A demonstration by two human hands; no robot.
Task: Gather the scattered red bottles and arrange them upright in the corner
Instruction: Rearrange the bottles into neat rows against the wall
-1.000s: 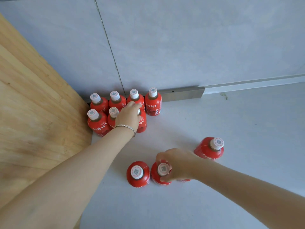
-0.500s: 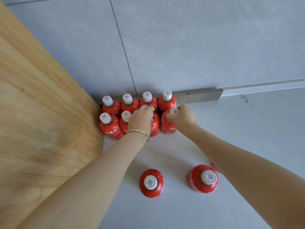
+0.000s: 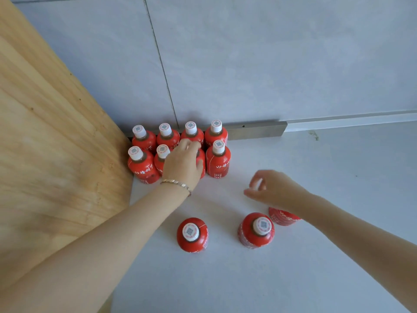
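**Head view: second row filling, three bottles left to fetch**

Your left hand (image 3: 182, 164) grips a red bottle in the corner cluster (image 3: 178, 150). Your right hand (image 3: 268, 188) hangs empty, fingers loosely curled. Three loose bottles stand just below it: one (image 3: 256, 231) nearest, another (image 3: 283, 218) under your wrist, a third (image 3: 191, 234) below your left forearm. Next, I judge, take the nearest by its cap.

11 red bottles total. 8 grouped at 11 o'clock: back row of four (image 3: 180, 136), front row of four (image 3: 217, 160), one mostly covered by a hand. 3 loose at 5 o'clock: (image 3: 192, 236), (image 3: 256, 231), third (image 3: 283, 218) partly hidden. 2 hands; 1 bracelet (image 3: 176, 182).
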